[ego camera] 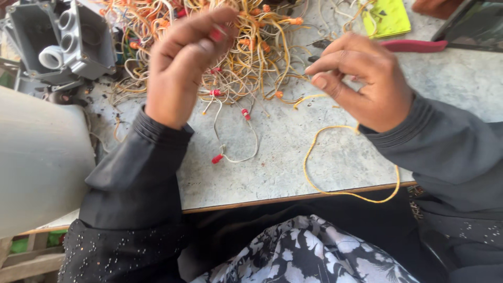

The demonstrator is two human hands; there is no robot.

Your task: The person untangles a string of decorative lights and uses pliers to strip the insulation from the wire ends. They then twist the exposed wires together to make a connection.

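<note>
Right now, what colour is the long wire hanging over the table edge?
Yellow. The long wire loops off the table edge, seen in the head view.

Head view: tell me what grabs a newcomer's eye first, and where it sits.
A tangled heap of thin yellow and orange wires with red end caps covers the far middle of the grey speckled table. The left hand and right hand are raised above it, each pinching wire; a long yellow wire loop trails to the near edge. Grey plastic junction boxes sit far left.
</note>
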